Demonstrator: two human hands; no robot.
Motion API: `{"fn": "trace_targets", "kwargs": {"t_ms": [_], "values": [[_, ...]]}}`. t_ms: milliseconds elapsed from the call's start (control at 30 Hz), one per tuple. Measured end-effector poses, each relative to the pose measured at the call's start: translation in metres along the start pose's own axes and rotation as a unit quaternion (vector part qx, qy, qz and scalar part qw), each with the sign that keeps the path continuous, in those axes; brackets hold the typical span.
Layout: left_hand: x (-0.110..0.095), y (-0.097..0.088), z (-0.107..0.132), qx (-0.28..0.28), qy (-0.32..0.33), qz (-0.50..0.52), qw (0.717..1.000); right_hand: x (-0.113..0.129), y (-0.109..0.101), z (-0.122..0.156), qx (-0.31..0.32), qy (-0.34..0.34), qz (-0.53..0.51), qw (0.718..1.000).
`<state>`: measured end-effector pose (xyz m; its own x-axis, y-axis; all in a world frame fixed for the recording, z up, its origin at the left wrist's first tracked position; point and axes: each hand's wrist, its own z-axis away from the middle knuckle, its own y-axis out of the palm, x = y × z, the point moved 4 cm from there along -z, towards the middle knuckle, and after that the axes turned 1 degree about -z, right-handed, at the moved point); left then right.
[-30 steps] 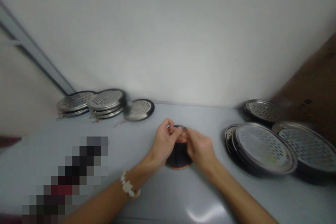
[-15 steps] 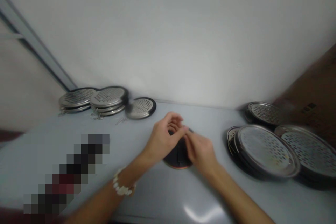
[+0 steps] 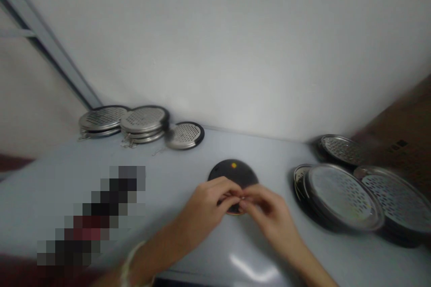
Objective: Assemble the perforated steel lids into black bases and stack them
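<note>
— So, where does the dark round disc (image 3: 233,174) lie, and how are the hands placed?

— It lies flat on the grey table (image 3: 168,175), directly under both hands. Its far half is visible, with one small yellow spot, and the near edge goes under the fingers.

— What does each hand do?

— The left hand (image 3: 202,204) and the right hand (image 3: 271,216) are both curled, not spread. Their fingertips (image 3: 233,198) come together above the near part of the disc, like a pinch. If something small is between them, I cannot see it, because the fingers cover it.

— How will this disc handle, do you think?

— I judge it thin, stiff and rather light. It looks hard, not soft, but I cannot tell the material from this view. On such a smooth table it can slide easily, so a flat push is not a good idea.

— Where is the best place to take hold?

— Probably at the rim, with the thumb under and fingers above. The perforated steel discs (image 3: 144,121) at the wall beside the table look similar, and their shiny faces may be slippery too.
</note>
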<state>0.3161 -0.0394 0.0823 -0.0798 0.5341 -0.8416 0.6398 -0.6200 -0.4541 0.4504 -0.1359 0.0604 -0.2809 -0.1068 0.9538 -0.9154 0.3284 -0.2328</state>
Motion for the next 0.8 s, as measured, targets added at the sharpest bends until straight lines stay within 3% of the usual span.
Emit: {"fn": "trace_targets", "kwargs": {"t_ms": [167,333,467,800], "values": [[0.013,0.009,0.019,0.019,0.054,-0.104,0.993,-0.009,0.002,0.011,0.000,-0.016,0.054,0.998],[0.013,0.012,0.022,0.024,0.125,-0.172,0.977,-0.001,-0.003,0.012,0.002,-0.057,0.076,0.996],[0.012,0.015,0.021,0.022,0.144,-0.196,0.970,0.004,-0.004,0.015,0.020,-0.090,0.093,0.991],[0.016,0.017,0.026,0.039,0.148,-0.238,0.959,-0.010,0.003,0.015,0.052,-0.118,0.181,0.975]]}}
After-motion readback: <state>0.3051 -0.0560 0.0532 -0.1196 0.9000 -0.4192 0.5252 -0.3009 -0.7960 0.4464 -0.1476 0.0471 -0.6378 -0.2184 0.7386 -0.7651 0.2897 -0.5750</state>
